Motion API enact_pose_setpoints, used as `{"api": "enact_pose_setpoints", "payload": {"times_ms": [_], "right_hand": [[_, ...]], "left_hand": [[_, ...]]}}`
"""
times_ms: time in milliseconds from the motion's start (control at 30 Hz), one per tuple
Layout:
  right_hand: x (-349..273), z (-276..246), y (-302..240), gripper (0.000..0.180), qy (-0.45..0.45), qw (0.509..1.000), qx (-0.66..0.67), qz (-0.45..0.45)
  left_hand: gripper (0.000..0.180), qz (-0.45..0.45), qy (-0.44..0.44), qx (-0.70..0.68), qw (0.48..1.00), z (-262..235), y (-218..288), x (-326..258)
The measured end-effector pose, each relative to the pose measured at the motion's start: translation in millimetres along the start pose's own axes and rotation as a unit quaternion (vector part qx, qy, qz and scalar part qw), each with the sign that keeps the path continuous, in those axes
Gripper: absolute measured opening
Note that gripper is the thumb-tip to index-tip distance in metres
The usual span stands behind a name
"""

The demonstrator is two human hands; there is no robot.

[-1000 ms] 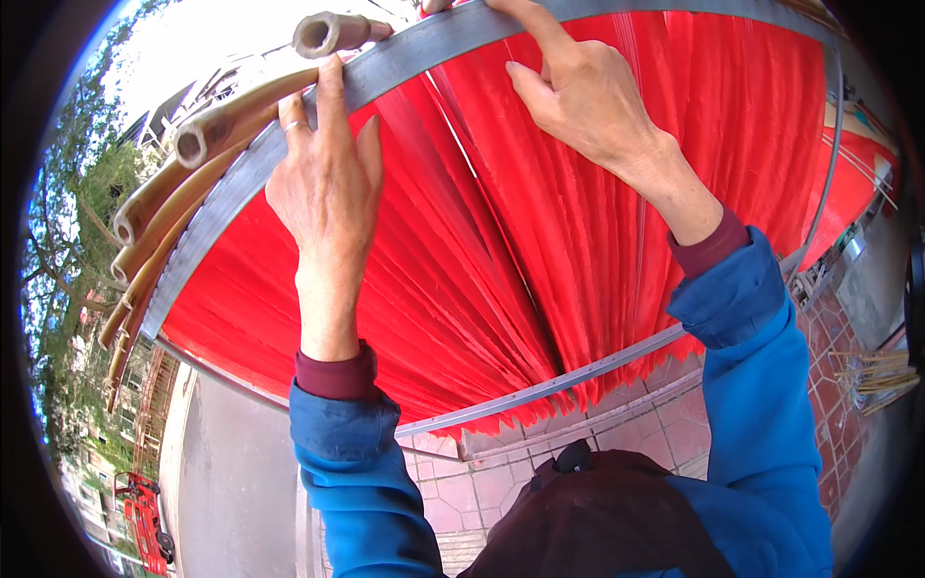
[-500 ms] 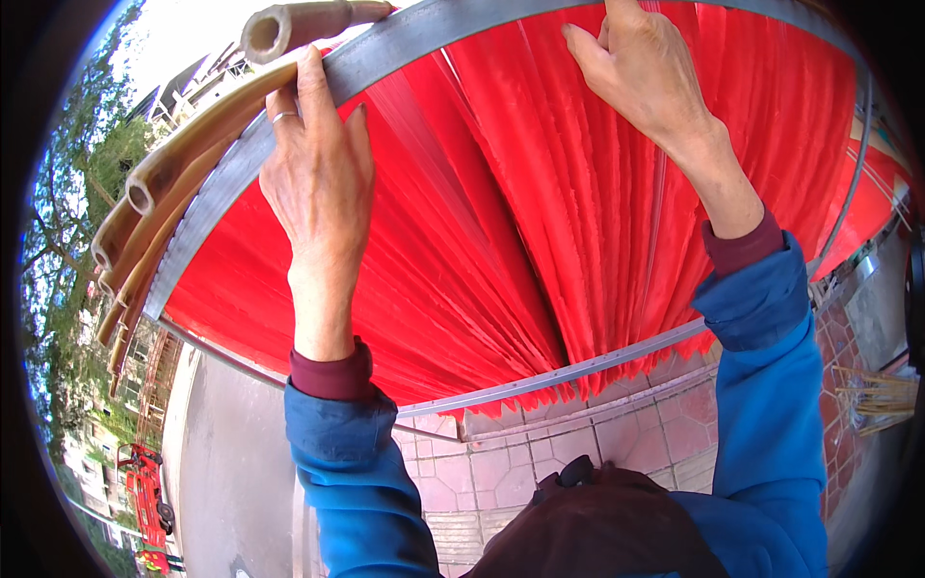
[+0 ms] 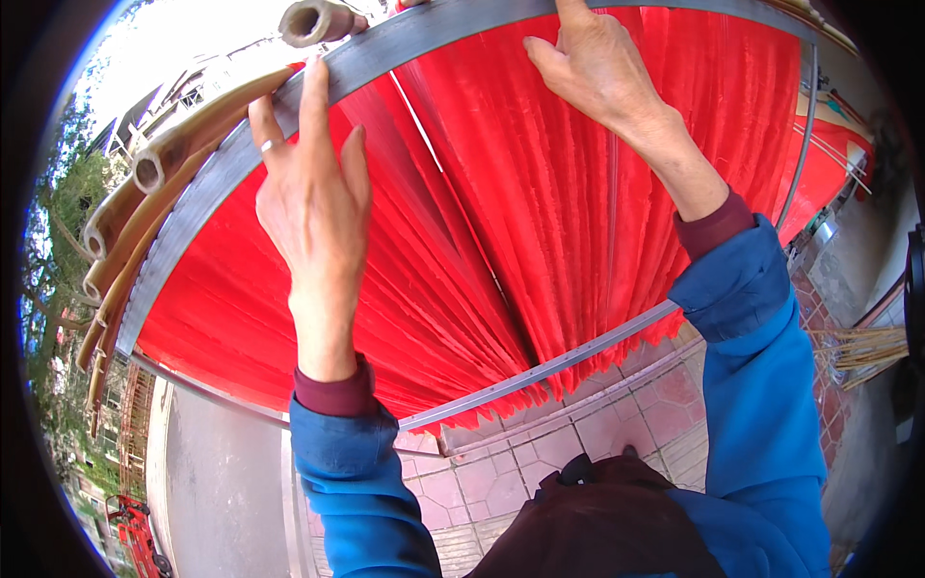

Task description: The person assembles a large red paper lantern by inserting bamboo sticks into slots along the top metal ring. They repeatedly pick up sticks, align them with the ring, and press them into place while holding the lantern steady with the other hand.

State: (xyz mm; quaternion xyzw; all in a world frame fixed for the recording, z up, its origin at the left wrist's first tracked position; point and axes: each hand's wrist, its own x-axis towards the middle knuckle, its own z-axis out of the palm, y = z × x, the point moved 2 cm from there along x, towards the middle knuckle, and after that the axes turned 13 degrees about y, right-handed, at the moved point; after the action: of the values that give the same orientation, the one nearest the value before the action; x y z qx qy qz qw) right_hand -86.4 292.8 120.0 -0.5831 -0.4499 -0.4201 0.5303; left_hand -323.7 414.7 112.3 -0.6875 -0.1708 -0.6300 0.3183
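Note:
A row of hanging red sheets [image 3: 578, 173] with ragged lower edges fills the middle, below a curved grey metal rail [image 3: 207, 197]. My left hand [image 3: 313, 207], a ring on one finger, reaches up to this rail with its fingers spread. Its fingertips are at the rail, close to the end of a bamboo pole [image 3: 183, 159]. Just above them a shorter-looking bamboo pole [image 3: 342, 21] lies across the rail. My right hand [image 3: 602, 72] is raised in front of the sheets near the top, thumb apart from the stretched index finger. The tip of that finger is cut off by the picture's edge.
Several more bamboo poles [image 3: 111, 226] stick out past the rail at left. A lower metal bar [image 3: 549, 371] crosses the sheets' bottom. Pink paving [image 3: 482, 491] lies underfoot, with a grey road [image 3: 226, 482] and a red vehicle [image 3: 140, 539] at left. Thin sticks [image 3: 858, 349] lie at right.
My left fingers have spread wider apart. The upper bamboo pole now shows farther right in the picture and shorter. My right hand shows slightly farther left, and the whole view has shifted.

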Motion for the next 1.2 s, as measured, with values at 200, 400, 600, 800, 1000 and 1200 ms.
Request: {"api": "enact_pose_setpoints", "payload": {"times_ms": [200, 400, 600, 800, 1000, 1200], "right_hand": [[-0.4, 4.8, 7.8, 0.075, 0.025, 0.998, 0.003, -0.061], [0.6, 4.5, 13.5, 0.077, 0.000, 0.996, 0.018, -0.092], [2.9, 2.6, 15.7, 0.078, -0.034, 0.996, 0.023, -0.082], [1.5, 5.1, 14.3, 0.078, -0.022, 0.995, 0.050, -0.086], [0.3, 7.7, 14.3, 0.079, -0.021, 0.995, 0.055, -0.078], [-0.4, 7.4, 12.9, 0.081, -0.033, 0.996, 0.026, -0.075]], "left_hand": [[0.056, 0.010, 0.021, -0.056, 0.998, 1.9, 16.4, 9.4], [0.057, -0.006, -0.028, -0.048, 0.998, 18.2, 30.2, 25.2], [0.069, 0.018, -0.059, 0.073, 0.995, 22.4, 30.7, 30.8], [0.073, 0.043, -0.026, 0.089, 0.995, 20.6, 21.9, 26.9], [0.084, 0.047, -0.037, 0.128, 0.990, 21.4, 22.1, 22.7], [0.092, 0.003, -0.084, 0.111, 0.990, 17.1, 46.8, 22.2]]}}
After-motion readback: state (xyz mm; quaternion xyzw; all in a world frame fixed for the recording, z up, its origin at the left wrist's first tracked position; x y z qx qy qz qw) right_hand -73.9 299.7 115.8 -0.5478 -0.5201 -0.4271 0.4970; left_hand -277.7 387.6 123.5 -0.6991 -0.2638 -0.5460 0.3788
